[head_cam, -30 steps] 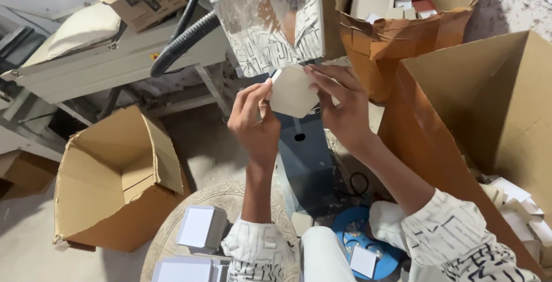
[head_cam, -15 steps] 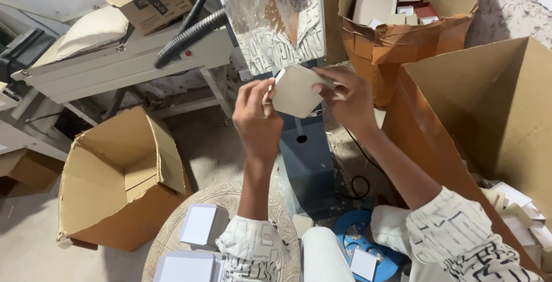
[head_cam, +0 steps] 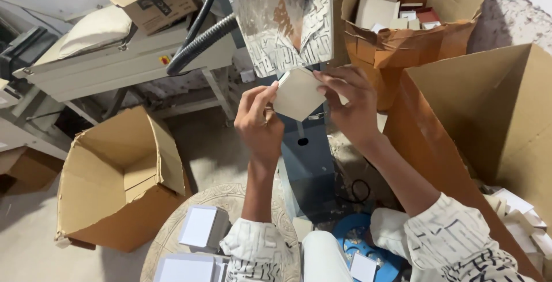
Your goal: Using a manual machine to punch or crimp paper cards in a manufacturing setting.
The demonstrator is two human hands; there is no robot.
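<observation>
A small white cardboard box (head_cam: 298,93), turned so that it looked like a hexagon, was held up between both hands in front of the person. The left hand (head_cam: 259,122) gripped its left edge, with the fingers closed against the card; the thumb was mostly hidden behind the hand. The right hand (head_cam: 352,105) pinched the right edge from above, its fingertips closed on the card. How deep the box was could not be told from this side.

Just behind the hands stood a shiny metal plate (head_cam: 283,20), which mirrored a patterned shirt; its top was cut off by the frame. Below the hands a blue-grey machine column (head_cam: 307,161) went down, and its base was hidden by the person's knees. Near the left elbow two white boxes (head_cam: 200,228) lay on a round patterned surface (head_cam: 172,233), the lower one cut off by the frame. Far left of the left hand was an open empty carton (head_cam: 118,181). To the right of the right hand stood a big brown carton (head_cam: 489,126), partly out of view, and above it another carton filled with small boxes (head_cam: 402,17). Under the right forearm a blue round tray (head_cam: 362,247) was partly covered.
</observation>
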